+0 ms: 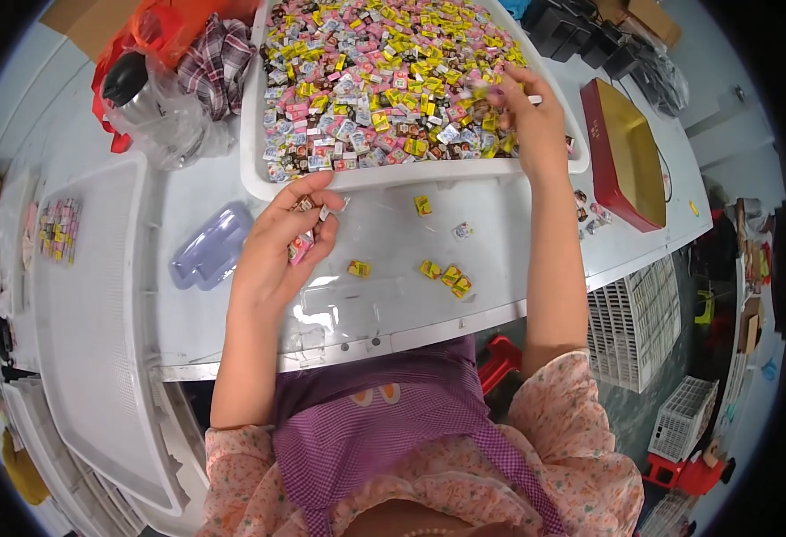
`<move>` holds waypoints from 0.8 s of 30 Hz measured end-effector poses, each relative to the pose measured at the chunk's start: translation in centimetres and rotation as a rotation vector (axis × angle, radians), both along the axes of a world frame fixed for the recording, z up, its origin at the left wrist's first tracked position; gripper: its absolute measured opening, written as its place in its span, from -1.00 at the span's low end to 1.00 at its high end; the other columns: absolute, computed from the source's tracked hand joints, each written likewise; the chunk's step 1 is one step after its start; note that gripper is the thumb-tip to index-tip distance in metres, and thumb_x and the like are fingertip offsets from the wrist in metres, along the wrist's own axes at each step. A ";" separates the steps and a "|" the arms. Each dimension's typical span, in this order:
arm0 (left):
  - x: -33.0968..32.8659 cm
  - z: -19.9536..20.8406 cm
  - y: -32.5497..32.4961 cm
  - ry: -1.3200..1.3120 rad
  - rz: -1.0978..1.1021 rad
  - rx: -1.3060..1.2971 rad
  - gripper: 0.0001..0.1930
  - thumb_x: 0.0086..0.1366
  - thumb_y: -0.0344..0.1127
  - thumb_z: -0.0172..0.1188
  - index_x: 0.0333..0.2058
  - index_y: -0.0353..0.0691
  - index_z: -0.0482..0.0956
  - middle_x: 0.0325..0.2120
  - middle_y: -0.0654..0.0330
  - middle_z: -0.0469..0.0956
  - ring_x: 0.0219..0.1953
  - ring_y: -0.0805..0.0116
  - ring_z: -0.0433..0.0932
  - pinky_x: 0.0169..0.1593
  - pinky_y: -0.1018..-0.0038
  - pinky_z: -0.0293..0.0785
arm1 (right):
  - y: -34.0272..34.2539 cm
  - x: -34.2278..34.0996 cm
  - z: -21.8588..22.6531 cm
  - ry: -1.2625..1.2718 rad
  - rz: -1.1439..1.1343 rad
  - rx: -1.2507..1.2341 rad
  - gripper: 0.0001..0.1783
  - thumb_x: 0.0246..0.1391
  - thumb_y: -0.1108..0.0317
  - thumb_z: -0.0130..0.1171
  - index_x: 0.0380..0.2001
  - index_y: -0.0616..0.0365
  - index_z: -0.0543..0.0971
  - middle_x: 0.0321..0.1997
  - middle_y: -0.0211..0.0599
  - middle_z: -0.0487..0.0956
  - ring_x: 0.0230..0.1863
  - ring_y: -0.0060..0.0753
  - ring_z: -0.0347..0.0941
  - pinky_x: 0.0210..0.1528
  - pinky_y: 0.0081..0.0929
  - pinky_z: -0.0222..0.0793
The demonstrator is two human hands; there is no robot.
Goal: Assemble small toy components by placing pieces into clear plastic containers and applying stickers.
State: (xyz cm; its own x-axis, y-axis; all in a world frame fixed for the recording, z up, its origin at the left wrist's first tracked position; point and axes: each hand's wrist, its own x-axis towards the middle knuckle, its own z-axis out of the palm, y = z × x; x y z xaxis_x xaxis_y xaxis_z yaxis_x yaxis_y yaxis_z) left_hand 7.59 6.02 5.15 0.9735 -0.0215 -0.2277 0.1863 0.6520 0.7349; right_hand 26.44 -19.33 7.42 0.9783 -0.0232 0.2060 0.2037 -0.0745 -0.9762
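Observation:
A large white tray (411,172) at the far side of the table is heaped with small wrapped candies (366,80) in yellow, pink, white and brown. My left hand (272,240), in front of the tray's near left corner, is closed around several candies; a pink one (300,248) shows between the fingers. Over the right part of the heap is my right hand (540,125), its fingers bent around candies. A whitish piece (534,99) shows at that hand, and its fingertips are partly blurred. Loose yellow candies (451,275) and a white one (462,231) lie on the table between my forearms.
A translucent purple plastic container (212,246) lies left of my left hand, with clear plastic pieces (335,309) by the front edge. Farther left are a long white tray (89,331) and a jug (147,98) in plastic. A red box (621,157) stands right of my right forearm.

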 end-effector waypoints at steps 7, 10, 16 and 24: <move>-0.7 -0.2 0.6 -0.150 -0.094 -0.006 -0.65 0.34 -0.32 0.05 0.07 -0.26 0.35 -0.18 -0.04 0.53 -0.53 0.47 0.45 -0.52 0.65 0.30 | -1.8 1.4 -1.0 0.031 0.025 0.415 -0.66 0.10 0.40 0.20 -0.09 0.32 0.42 -0.42 -0.28 0.51 -0.51 -0.53 0.39 -0.47 -0.65 0.30; -1.3 -0.3 -0.2 -0.008 0.015 0.075 -0.62 0.35 -0.23 0.06 0.05 -0.31 0.32 -0.34 -0.01 0.55 -0.71 0.58 0.26 -0.64 0.72 0.10 | -1.7 0.6 -1.6 0.081 0.014 0.469 -0.67 0.14 0.40 0.17 -0.08 0.36 0.43 -0.29 -0.28 0.50 -0.44 -0.51 0.36 -0.37 -0.63 0.26; -2.2 -1.7 0.4 0.034 0.003 -0.161 -0.79 0.29 -0.30 0.16 -0.16 -0.24 0.45 -0.40 0.05 0.55 -0.59 0.46 0.47 -0.63 0.69 0.17 | 1.6 -3.1 0.8 0.197 0.193 -0.198 -0.86 0.10 0.35 0.20 -0.28 0.15 0.60 -0.39 -0.48 0.51 -0.42 -0.65 0.34 -0.38 -0.66 0.25; -3.1 -0.5 -0.8 0.141 0.105 0.066 -0.78 0.28 -0.41 0.15 -0.11 -0.29 0.49 -0.39 0.10 0.57 -0.53 0.48 0.51 -0.64 0.71 0.17 | 6.6 -3.5 -2.8 -0.462 0.338 -0.829 -0.73 -0.02 0.39 0.26 -0.20 0.17 0.55 -0.37 -0.19 0.44 -0.37 -0.18 0.45 -0.24 -0.33 0.39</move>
